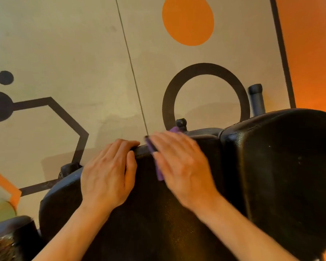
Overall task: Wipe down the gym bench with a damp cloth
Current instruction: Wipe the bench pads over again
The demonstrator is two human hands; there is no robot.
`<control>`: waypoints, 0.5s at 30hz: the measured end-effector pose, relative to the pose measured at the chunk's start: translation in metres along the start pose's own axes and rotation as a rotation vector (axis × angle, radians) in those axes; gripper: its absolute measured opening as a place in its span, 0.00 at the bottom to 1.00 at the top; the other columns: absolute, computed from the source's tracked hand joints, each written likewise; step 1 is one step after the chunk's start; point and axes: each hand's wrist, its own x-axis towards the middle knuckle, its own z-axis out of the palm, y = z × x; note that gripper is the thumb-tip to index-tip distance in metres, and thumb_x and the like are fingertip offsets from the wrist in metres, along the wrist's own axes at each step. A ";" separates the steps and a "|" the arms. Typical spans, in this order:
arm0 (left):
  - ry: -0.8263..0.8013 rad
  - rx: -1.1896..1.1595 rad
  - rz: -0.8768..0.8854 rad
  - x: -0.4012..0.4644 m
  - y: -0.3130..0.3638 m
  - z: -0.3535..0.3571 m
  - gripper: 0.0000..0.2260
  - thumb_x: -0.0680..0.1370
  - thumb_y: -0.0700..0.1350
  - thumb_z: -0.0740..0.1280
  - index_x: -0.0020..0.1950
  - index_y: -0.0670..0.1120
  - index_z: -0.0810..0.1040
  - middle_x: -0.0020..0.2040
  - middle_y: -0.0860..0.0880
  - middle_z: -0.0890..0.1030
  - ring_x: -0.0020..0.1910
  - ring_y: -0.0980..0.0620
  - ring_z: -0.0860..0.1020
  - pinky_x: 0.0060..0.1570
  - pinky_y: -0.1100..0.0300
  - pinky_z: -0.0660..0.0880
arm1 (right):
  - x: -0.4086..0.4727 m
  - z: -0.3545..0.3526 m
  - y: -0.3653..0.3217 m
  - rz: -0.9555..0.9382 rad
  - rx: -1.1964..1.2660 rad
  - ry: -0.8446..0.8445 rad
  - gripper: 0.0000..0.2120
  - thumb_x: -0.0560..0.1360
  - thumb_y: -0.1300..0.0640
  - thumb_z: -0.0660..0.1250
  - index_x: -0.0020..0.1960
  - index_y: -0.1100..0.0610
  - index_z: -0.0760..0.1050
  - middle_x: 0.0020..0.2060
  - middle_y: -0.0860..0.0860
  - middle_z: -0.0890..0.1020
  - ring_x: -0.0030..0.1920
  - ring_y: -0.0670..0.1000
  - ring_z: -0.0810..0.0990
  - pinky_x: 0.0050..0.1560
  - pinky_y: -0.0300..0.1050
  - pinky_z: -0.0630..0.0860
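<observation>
The black padded gym bench (149, 219) fills the lower middle of the view, with a second black pad (282, 166) to its right. My left hand (107, 174) grips the bench's far edge, fingers curled over the rim. My right hand (183, 166) lies flat on a purple cloth (158, 166), pressing it onto the bench top near that same edge. Only strips of the cloth show at the hand's left side and by the fingertips.
A beige floor with black and orange painted shapes lies beyond the bench. A black frame tube (256, 98) and a small knob (181, 123) stick up behind the pads. Another dark pad (9, 234) sits at the lower left.
</observation>
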 end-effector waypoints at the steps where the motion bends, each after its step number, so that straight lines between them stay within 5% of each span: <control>1: 0.008 0.003 -0.003 0.000 0.000 0.000 0.20 0.83 0.54 0.46 0.58 0.50 0.76 0.47 0.53 0.79 0.40 0.56 0.78 0.36 0.64 0.70 | -0.001 -0.007 0.016 0.062 0.001 0.009 0.17 0.82 0.51 0.53 0.63 0.55 0.75 0.59 0.49 0.80 0.63 0.46 0.74 0.71 0.39 0.61; 3: 0.019 -0.006 0.000 0.001 -0.001 0.000 0.20 0.83 0.53 0.47 0.57 0.50 0.77 0.47 0.53 0.79 0.40 0.56 0.78 0.35 0.64 0.71 | -0.004 -0.018 0.040 0.278 0.024 0.093 0.18 0.82 0.50 0.50 0.57 0.54 0.77 0.53 0.48 0.81 0.58 0.46 0.77 0.70 0.33 0.59; 5: 0.001 -0.027 0.004 0.001 -0.002 0.001 0.19 0.83 0.52 0.48 0.57 0.50 0.78 0.47 0.54 0.79 0.41 0.56 0.78 0.36 0.62 0.74 | 0.000 -0.010 0.032 0.397 -0.002 0.189 0.19 0.82 0.51 0.49 0.49 0.55 0.77 0.45 0.48 0.80 0.50 0.46 0.77 0.68 0.39 0.65; 7: -0.010 -0.023 -0.006 0.001 -0.002 0.001 0.19 0.82 0.53 0.48 0.57 0.51 0.77 0.47 0.54 0.78 0.41 0.57 0.77 0.35 0.61 0.74 | 0.012 0.008 -0.004 0.333 -0.063 0.203 0.17 0.82 0.53 0.52 0.46 0.55 0.77 0.41 0.47 0.79 0.46 0.45 0.76 0.65 0.49 0.69; 11: -0.007 -0.007 -0.030 0.000 -0.002 0.000 0.19 0.82 0.54 0.47 0.57 0.52 0.76 0.47 0.55 0.78 0.41 0.57 0.77 0.35 0.63 0.70 | 0.015 0.007 -0.015 -0.001 -0.024 0.042 0.15 0.82 0.53 0.54 0.55 0.55 0.78 0.49 0.48 0.82 0.53 0.46 0.78 0.66 0.43 0.68; 15: 0.014 -0.066 -0.026 0.000 -0.001 -0.002 0.20 0.82 0.54 0.48 0.59 0.50 0.77 0.49 0.53 0.80 0.45 0.56 0.79 0.44 0.58 0.77 | 0.006 -0.020 0.033 0.272 -0.065 -0.006 0.19 0.80 0.46 0.46 0.46 0.51 0.74 0.41 0.46 0.77 0.47 0.50 0.76 0.54 0.45 0.71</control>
